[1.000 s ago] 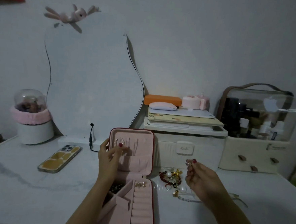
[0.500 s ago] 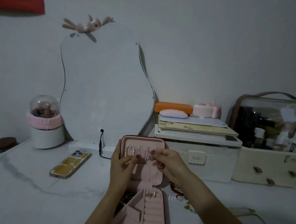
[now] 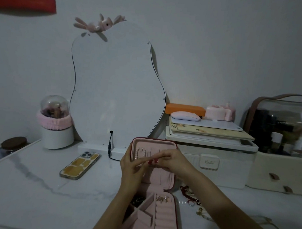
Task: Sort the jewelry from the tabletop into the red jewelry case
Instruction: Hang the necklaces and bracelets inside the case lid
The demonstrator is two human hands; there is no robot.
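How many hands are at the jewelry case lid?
2: left hand at the open lid's left edge, right hand across its middle, fingertips meeting near the pearl strand.

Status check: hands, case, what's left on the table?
Both hands, left and right, at upright lid of red jewelry case. Pinched item unclear. Loose jewelry on tabletop, right of case.

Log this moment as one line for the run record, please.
stage: hanging jewelry in case lid | both hands at lid, fingers together | loose jewelry remains right
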